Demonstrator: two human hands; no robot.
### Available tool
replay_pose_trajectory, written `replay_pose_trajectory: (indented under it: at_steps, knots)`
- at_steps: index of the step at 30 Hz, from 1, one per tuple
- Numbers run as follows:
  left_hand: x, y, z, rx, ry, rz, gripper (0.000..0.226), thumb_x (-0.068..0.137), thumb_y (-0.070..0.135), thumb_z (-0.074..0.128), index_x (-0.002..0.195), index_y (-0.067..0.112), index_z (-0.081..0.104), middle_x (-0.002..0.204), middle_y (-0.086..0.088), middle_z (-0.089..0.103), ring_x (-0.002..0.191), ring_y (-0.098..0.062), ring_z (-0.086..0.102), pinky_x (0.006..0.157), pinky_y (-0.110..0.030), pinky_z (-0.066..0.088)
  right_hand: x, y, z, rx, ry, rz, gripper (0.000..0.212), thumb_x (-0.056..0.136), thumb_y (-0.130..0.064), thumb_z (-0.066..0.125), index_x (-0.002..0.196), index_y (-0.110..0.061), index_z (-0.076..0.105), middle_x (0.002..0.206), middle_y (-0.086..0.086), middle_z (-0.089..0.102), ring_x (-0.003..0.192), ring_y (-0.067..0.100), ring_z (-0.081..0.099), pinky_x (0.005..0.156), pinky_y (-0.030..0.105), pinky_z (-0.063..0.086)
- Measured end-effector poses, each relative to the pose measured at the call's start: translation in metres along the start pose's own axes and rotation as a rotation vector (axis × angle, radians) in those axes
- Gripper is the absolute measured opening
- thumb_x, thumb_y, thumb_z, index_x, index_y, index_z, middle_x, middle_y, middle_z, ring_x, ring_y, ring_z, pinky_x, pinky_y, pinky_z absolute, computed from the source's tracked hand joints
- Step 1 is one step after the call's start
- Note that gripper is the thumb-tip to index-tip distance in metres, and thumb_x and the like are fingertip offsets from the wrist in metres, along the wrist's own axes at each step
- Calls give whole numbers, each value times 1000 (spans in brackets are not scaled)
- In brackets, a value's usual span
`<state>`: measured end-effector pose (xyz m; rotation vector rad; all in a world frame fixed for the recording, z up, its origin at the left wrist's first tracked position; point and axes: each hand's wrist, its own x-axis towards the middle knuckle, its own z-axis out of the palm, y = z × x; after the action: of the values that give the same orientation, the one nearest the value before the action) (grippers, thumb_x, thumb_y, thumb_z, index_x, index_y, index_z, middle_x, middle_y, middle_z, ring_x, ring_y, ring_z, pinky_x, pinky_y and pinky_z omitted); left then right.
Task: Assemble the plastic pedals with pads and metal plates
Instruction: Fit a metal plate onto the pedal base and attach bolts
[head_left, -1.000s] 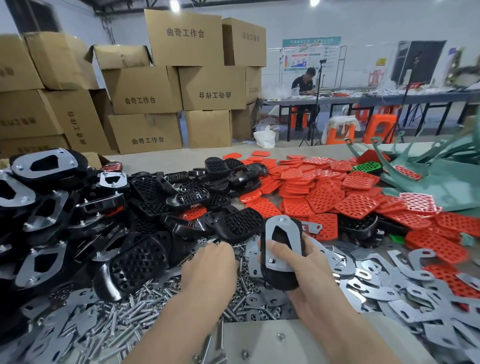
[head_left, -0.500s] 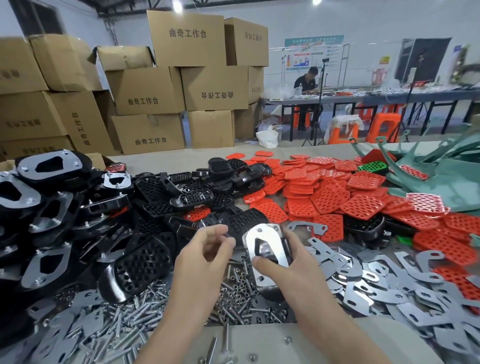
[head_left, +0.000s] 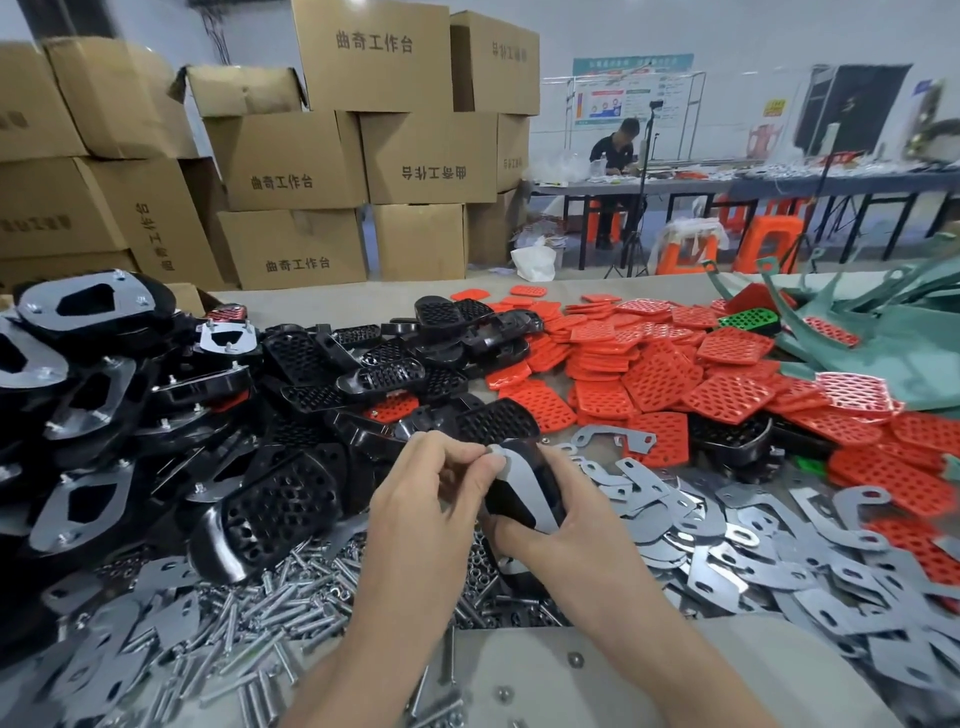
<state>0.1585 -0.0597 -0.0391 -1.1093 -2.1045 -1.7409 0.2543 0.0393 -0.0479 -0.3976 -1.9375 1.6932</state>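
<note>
Nearest lies a heap of shiny steel bolts (head_left: 260, 639), too many to count; above it two hands meet on one glossy black plastic pedal (head_left: 511, 501); the right hand (head_left: 566, 525) curls round its lower end and side; the left hand (head_left: 431, 499), fingers bent, pinches the top edge of the single flat grey metal plate (head_left: 522, 475) lying on it; rightward, countless loose plates (head_left: 753, 551) overlap; beyond, perforated orange pads (head_left: 649, 374), one green pad (head_left: 748, 319); farthest, stacked cardboard boxes (head_left: 291, 156).
</note>
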Motion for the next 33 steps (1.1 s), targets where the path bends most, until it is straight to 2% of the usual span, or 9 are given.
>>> replay_pose_trajectory:
  at_steps: [6, 12, 15, 18, 21, 24, 28, 30, 33]
  knots:
    - [0, -5, -2, 85, -77, 150, 26, 97, 13, 64, 98, 39, 70, 100, 17, 59, 102, -12, 58, 85, -12, 41, 0, -5, -1, 66, -16, 1, 39, 86, -3, 73, 101, -38, 67, 91, 7, 71, 73, 12, 65, 63, 24, 56]
    - [-2, -3, -2, 8, -108, 108, 35, 100, 22, 59, 125, 47, 55, 113, 22, 53, 112, -10, 56, 89, -19, 46, -2, -7, -4, 127, -25, 44, 35, 85, -12, 75, 105, -40, 68, 92, 0, 74, 77, 14, 69, 65, 26, 57]
    - [-1, -1, -1, -92, -68, -34, 22, 91, 43, 66, 109, 51, 55, 109, 22, 57, 105, -4, 59, 80, -29, 52, -3, -9, -3, 131, -36, 32, 36, 82, -11, 76, 105, -38, 69, 94, 2, 74, 78, 15, 71, 64, 22, 56]
    - [0, -1, -1, -56, -73, 20, 11, 93, 34, 66, 96, 43, 62, 104, 17, 63, 102, -7, 62, 79, -26, 51, -3, -8, -2, 111, -42, 26, 39, 84, -7, 76, 107, -37, 68, 98, 2, 75, 87, 22, 72, 69, 21, 57]
    - [-1, 1, -4, -21, -148, 97, 31, 102, 15, 56, 106, 43, 68, 111, 16, 61, 109, -10, 62, 85, -19, 49, -3, -9, -3, 151, -38, 37, 38, 86, -3, 74, 105, -35, 70, 98, 6, 75, 82, 15, 70, 69, 19, 55]
    - [-2, 1, -3, -63, -174, 29, 36, 102, 23, 57, 126, 49, 56, 117, 20, 60, 114, -7, 60, 90, -23, 48, -3, -10, -4, 188, -35, 60, 37, 86, -3, 76, 109, -31, 70, 97, 5, 75, 80, 13, 70, 66, 20, 56]
    - [-1, 3, 0, -140, -123, -90, 15, 93, 39, 68, 101, 47, 58, 105, 20, 64, 95, -3, 64, 77, -22, 47, -5, -12, -4, 177, -54, 51, 36, 83, -9, 77, 109, -33, 70, 95, 3, 76, 79, 11, 70, 66, 18, 55]
    - [0, 2, -1, -110, -130, -67, 16, 95, 28, 66, 95, 43, 63, 103, 18, 64, 90, -6, 64, 76, -23, 46, -4, -11, -3, 160, -53, 47, 36, 84, -8, 77, 108, -33, 70, 96, 7, 75, 79, 13, 70, 68, 20, 56]
    - [-1, 3, -5, -96, -199, 24, 33, 101, 11, 56, 110, 41, 66, 113, 19, 62, 109, -5, 61, 85, -18, 46, -3, -7, -4, 168, -32, 56, 37, 86, -2, 74, 108, -31, 70, 99, 9, 74, 82, 17, 71, 68, 21, 56]
